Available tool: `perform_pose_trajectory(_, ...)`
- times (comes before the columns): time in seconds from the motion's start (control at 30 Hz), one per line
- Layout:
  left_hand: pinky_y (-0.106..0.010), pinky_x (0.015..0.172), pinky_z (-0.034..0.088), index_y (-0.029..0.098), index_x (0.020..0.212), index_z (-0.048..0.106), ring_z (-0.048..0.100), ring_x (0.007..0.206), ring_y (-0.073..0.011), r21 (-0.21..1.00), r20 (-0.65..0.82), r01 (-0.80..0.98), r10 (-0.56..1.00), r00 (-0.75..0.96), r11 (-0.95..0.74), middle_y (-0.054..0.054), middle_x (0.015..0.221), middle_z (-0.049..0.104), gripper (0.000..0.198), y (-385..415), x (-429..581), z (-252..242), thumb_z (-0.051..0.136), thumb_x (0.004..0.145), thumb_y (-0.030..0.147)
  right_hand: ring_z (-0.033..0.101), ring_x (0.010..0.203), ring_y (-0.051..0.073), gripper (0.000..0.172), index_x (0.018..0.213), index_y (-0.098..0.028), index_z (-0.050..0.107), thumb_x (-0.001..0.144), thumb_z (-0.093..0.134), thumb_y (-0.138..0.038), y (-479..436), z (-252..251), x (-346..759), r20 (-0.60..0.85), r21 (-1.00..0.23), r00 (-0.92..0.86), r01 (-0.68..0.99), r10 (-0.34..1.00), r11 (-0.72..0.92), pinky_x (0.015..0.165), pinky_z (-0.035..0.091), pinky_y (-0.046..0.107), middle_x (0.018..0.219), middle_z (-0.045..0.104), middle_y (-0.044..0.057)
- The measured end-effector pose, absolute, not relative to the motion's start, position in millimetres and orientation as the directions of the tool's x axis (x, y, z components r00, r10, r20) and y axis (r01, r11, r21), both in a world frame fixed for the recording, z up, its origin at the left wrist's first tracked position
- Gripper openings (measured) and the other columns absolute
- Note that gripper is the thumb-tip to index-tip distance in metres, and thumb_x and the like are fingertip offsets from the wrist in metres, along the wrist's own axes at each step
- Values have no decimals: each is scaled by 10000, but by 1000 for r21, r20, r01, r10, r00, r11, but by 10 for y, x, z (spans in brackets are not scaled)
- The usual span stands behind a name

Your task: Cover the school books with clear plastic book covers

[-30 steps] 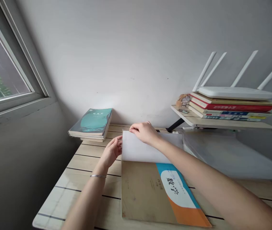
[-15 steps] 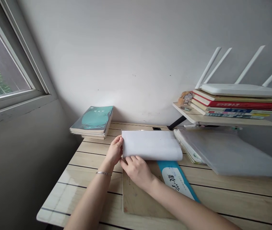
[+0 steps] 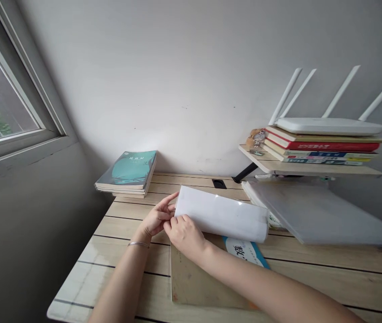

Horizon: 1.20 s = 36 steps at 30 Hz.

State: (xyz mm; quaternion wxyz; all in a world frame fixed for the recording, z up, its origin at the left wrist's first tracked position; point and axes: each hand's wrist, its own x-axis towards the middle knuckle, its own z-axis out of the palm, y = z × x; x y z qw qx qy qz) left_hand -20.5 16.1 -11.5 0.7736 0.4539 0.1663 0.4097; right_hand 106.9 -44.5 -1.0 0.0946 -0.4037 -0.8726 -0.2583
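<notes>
A white sheet (image 3: 224, 214), folded over into a loose roll with a slight shine along its top, lies tilted above the books. My left hand (image 3: 157, 219) is at its left end, index finger stretched along the edge and the other fingers curled in. At the lower left corner, my right hand (image 3: 186, 235) is closed on the sheet, its fingertips near my left thumb. Below is a worn brown book (image 3: 200, 281), partly covered by my right forearm. A blue and white textbook (image 3: 244, 252) with dark lettering sticks out beside it.
Teal-covered books (image 3: 132, 168) are stacked at the desk's back left corner. On the right, a raised shelf (image 3: 312, 168) bears a book pile (image 3: 332, 146) and a white router (image 3: 332, 125). A translucent folder (image 3: 312, 215) lies under the shelf. The desk has a black socket (image 3: 219, 184).
The white sheet has turned, its right end swinging down toward me and covering more of the blue textbook. My left index finger has stretched out, and my right fingers have curled in.
</notes>
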Motion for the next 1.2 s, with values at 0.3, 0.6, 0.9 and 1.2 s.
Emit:
perform_pose_trajectory(0.3, -175, 564, 368, 235, 1305, 490, 561, 600, -89, 891, 68, -395, 794, 604, 224, -28, 793, 693, 785, 119, -182, -84, 610, 573, -20, 536, 619, 189, 120, 819, -148, 530, 840, 440, -73, -464, -107, 1061, 370, 362, -673, 739, 640, 568, 566, 328, 326, 697, 599, 75)
perform_pose_trajectory(0.6, -158, 528, 366, 262, 1292, 507, 573, 597, -96, 906, 42, -350, 770, 636, 239, -2, 724, 666, 794, 147, -230, -122, 592, 556, -24, 523, 672, 198, 105, 814, -167, 536, 859, 455, -117, -475, -107, 1087, 416, 388, -676, 737, 608, 553, 611, 344, 353, 720, 587, 55)
perform_pose_trajectory(0.9, -159, 530, 364, 204, 1123, 629, 529, 590, -89, 923, 43, -313, 749, 662, 223, 5, 701, 624, 676, 161, -254, -165, 541, 498, -36, 504, 678, 190, 127, 837, -166, 552, 874, 440, -123, -481, -106, 1119, 410, 406, -721, 693, 559, 596, 618, 339, 344, 726, 580, 56)
perform_pose_trajectory(1.2, -242, 677, 438, 145, 890, 683, 566, 695, -140, 980, 58, -189, 822, 566, 61, -36, 784, 668, 252, 96, -131, -54, 726, 645, 189, 541, 734, 176, 199, 858, -163, 582, 882, 395, -99, -605, -7, 1390, 459, 431, -795, 589, 397, 684, 762, 415, 352, 786, 617, 55)
